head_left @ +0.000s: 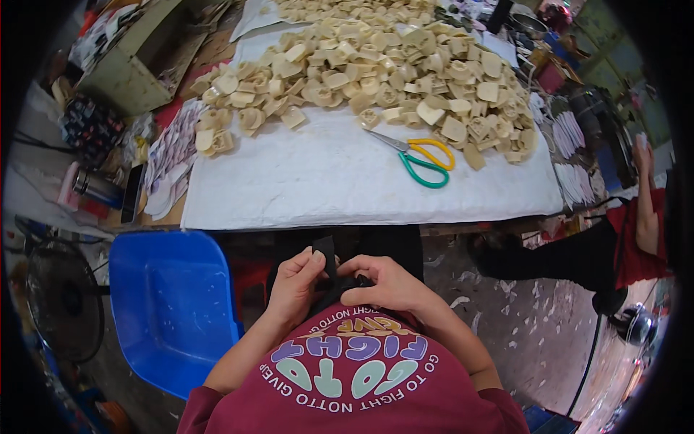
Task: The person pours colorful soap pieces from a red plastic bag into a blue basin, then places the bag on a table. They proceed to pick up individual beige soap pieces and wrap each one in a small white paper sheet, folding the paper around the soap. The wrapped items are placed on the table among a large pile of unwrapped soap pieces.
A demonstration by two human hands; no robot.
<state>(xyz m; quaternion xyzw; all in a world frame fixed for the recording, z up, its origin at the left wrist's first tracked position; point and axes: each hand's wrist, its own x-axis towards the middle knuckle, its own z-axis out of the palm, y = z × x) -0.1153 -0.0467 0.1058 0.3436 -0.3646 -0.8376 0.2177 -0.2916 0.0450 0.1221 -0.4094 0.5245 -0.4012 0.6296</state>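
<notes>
Close in front of my body, at waist height, my left hand [295,283] pinches a flat black strap [327,253], its end sticking up past the thumb. My right hand [387,283] is closed just beside it, fingers curled round a dark part that looks like the same strap. The palm hides most of that part, so I cannot make out its shape. Beyond both hands, on the white-covered table [289,188], lie scissors [416,155] with one yellow and one green handle, their blades pointing to the far left.
A large heap of cream molded pieces [376,72] covers the table's far half. A blue tub [170,311] stands at my left, beside a fan [65,300]. Stacked pale gloves [575,184] lie along the right edge. Another person [640,224] is at the far right.
</notes>
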